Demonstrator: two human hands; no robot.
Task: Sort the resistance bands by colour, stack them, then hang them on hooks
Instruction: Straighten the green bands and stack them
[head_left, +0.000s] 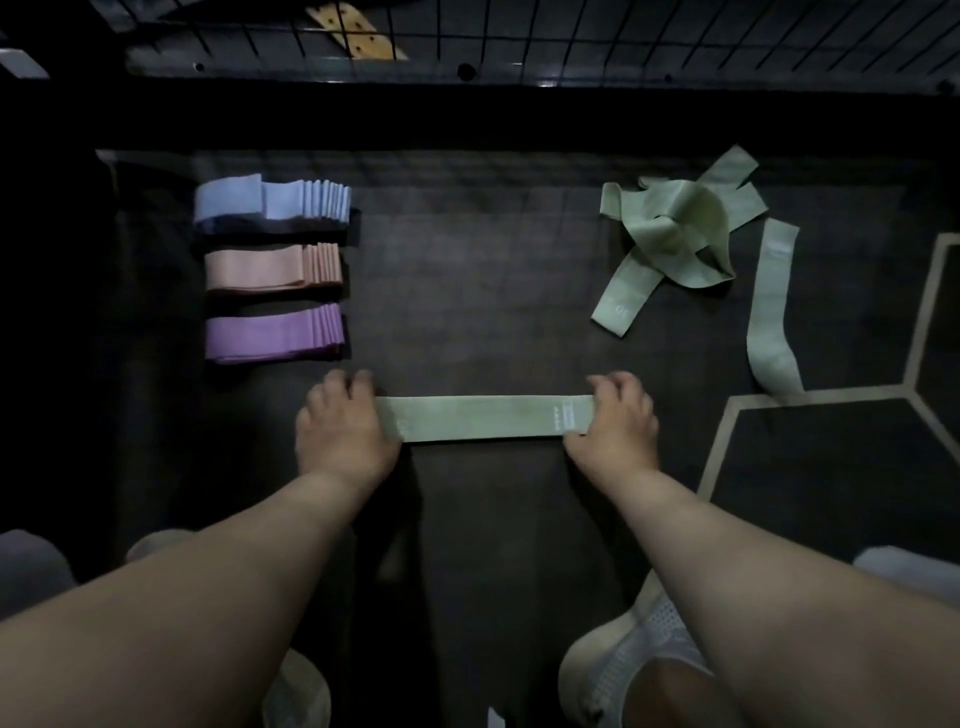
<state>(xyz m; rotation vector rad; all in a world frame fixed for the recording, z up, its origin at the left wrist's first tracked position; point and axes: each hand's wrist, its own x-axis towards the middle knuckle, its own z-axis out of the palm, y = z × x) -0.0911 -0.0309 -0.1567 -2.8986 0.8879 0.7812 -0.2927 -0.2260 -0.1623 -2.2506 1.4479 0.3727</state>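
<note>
- Pale shoes poke out at the bottom, under the person's two bare arms.
- Both arms reach forward over a dark mat on the floor.
- One green band lies flat and straight on the mat, running from side to side between the hands.
- The left hand sits on the left end of this band. Its fingers are curled down and its thumb is tucked at the near edge, so it grips that end.
- The right hand grips the other end the same way, with curled fingers on the far edge and the thumb on the near edge.
- Just past the left hand are three neat stacks in a row: the purple stack is nearest, then the peach stack, then the blue stack farthest away.
- Far off to the right, past the right hand, a messy green heap of bands lies tangled.
- A lone green band lies long and bent just beside the heap, on its right.
- A black wire grid stands at the far edge.
</note>
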